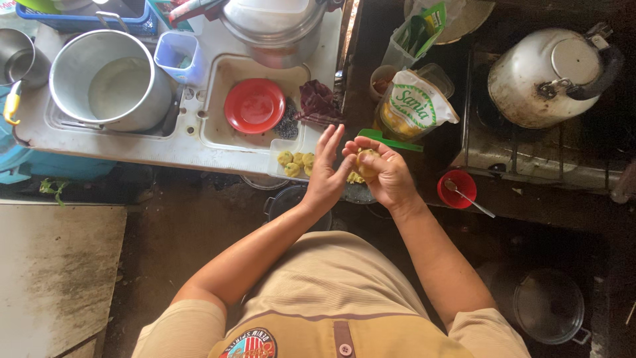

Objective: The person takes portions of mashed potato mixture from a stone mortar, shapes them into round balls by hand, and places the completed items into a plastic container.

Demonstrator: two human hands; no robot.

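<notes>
Above the desk (165,149) edge, we cup a yellow dough ball (366,162) in our curled right hand (384,174); our left hand (324,174), fingers straight, presses its side.

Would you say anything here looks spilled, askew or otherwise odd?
Nothing is spilled. The one oddity: a yellow-handled utensil hangs over the counter's left edge. The right hand cups a yellow dough ball.

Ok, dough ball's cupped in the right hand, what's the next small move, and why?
Probably press the left hand flat onto the yellow dough ball in the right hand: the left palm is open beside it, and similar shaped pieces already lie on the white tray.
</notes>
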